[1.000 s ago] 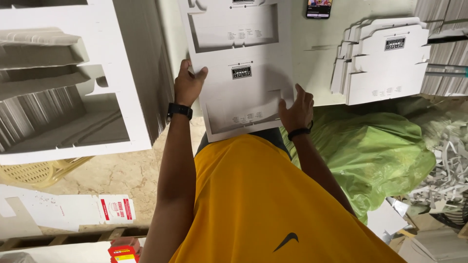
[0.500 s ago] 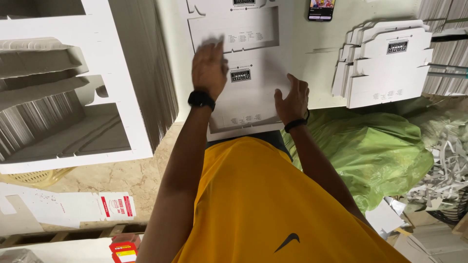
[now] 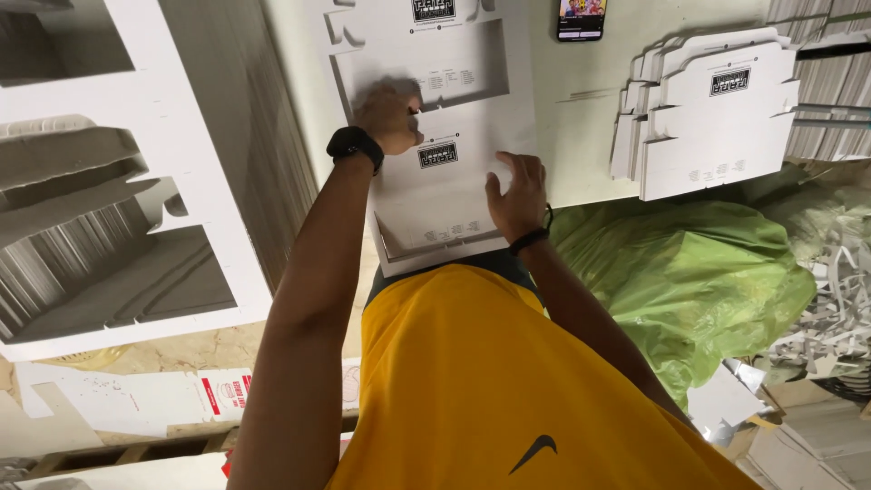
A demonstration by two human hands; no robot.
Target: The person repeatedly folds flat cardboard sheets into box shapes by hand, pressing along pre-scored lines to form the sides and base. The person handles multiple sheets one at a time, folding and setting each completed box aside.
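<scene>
Left: white racks point(image 3: 118, 200) with cut blanks, likely stock. My left hand point(image 3: 388, 116), blurred, fingers curled loosely, knuckles on flat carton blank point(image 3: 435, 168) on tabletop point(image 3: 581, 118); I judge it presses fold. My right hand point(image 3: 517, 192), fingers spread flat, pins blank's near half. Right: phone point(image 3: 582, 18), blank stack point(image 3: 708, 109), green bag point(image 3: 689, 272). Versus half-second back: left hand was open-palmed, now balled; right barely shifted.

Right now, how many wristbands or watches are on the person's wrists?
2. A black watch sits on the left wrist, just below the left hand. A thin black wristband circles the right wrist, below the right hand. Both hands press on the white die-cut cardboard sheet.
</scene>
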